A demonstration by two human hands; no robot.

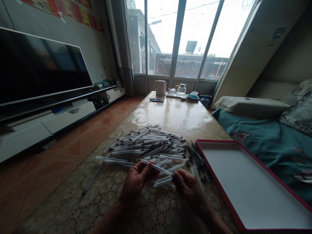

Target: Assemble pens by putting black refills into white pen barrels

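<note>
A translucent white pen barrel (159,168) is held slantwise between my two hands over the table. My left hand (136,180) pinches it near its upper left end with thumb and fingers. At its lower right end the fingers of my right hand (187,187) are closed; whether a small part sits between them is hidden. Just beyond my hands lies a heap of white pen barrels (146,141), many with dark tips. Thin dark refills (195,154) lie in a bunch to the right of the heap. One pen barrel (94,178) lies apart at the left.
A shallow red-rimmed box lid (216,180) with a white inside lies on the right of the patterned table (102,208). At the far end stand a beige jug (160,87), a glass teapot (181,90) and a tissue pack (193,96). A teal-covered seat (258,130) borders the right side.
</note>
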